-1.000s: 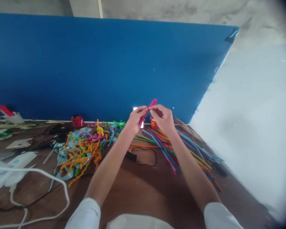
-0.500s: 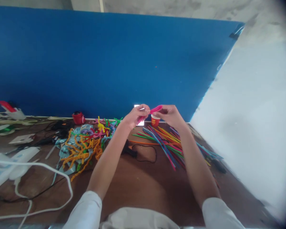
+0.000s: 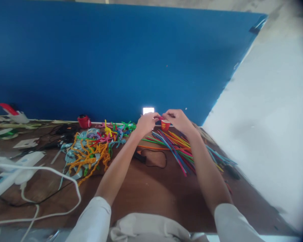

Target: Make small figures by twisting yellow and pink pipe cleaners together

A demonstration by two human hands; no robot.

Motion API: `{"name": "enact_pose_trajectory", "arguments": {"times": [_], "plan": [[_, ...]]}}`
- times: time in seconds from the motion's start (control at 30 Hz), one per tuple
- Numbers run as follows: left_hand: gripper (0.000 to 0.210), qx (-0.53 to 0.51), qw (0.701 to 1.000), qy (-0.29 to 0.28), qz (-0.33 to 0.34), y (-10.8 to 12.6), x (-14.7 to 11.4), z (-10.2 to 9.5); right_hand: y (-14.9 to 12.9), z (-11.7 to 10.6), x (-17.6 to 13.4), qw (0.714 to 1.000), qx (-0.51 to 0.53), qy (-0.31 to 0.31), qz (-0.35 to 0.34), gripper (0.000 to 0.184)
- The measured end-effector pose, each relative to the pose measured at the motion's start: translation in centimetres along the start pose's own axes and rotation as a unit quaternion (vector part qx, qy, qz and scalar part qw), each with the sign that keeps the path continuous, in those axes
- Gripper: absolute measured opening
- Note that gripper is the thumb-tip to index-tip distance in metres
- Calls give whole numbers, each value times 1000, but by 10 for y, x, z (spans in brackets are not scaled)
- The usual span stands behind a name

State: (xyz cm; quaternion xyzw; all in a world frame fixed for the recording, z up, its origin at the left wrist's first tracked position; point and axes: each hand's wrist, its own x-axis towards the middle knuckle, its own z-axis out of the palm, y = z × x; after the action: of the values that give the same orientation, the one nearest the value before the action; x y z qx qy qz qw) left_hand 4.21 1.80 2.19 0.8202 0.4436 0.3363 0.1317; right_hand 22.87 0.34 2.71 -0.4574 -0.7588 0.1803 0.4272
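Between my two hands is a pink pipe cleaner (image 3: 161, 118), mostly covered by the fingers. My left hand (image 3: 148, 123) pinches it from the left, and my right hand (image 3: 177, 119) has its fingers closed on it from the right. Both hands are raised over the back of the table, with the fingertips close together. Just below and behind them stands a red paper cup (image 3: 165, 125). A bright lit screen (image 3: 148, 110) shows behind my left hand.
Loose straight pipe cleaners (image 3: 176, 151) in several colours lie under my right forearm. Left of my left arm is a heap of twisted pipe cleaners (image 3: 91, 151). A black cable (image 3: 164, 161) curls mid-table. A white power strip (image 3: 27, 164) lies left; a blue panel (image 3: 116, 60) stands behind.
My hands have turned and drawn together, so less of the pink pipe cleaner shows. The whole view has shifted slightly, with the panel's top edge now higher.
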Motion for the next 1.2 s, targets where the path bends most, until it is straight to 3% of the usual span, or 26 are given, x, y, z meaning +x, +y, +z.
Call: {"name": "enact_pose_trajectory", "arguments": {"times": [0.23, 0.5, 0.7, 0.83, 0.93, 1.0, 1.07, 1.2], "plan": [[22, -134, 990, 29, -16, -4, 4, 11, -3, 10, -1, 998, 26, -48, -22, 33], [24, -239, 970, 38, -6, -1, 9, 10, 4, 2, 1, 997, 6, -70, 7, 37], [35, -215, 974, 61, 38, 6, 4, 3, 5, -4, 0, 997, 48, -40, 42, 41], [32, -162, 983, -16, 81, 7, 1, -8, 12, -13, 1, 996, 73, -15, 56, 37], [29, -131, 982, -80, 110, 6, 0, -8, 17, -18, 2, 994, 84, -32, 61, 37], [29, -117, 983, -92, 112, 6, -1, -2, 18, -17, 2, 995, 73, -44, 61, 36], [27, -109, 989, -64, 82, 6, -2, 6, 17, -13, 2, 996, 51, -48, 56, 35], [22, -113, 992, 46, -5, 5, -3, 18, 12, -3, 3, 999, 15, -37, 34, 22]]}}
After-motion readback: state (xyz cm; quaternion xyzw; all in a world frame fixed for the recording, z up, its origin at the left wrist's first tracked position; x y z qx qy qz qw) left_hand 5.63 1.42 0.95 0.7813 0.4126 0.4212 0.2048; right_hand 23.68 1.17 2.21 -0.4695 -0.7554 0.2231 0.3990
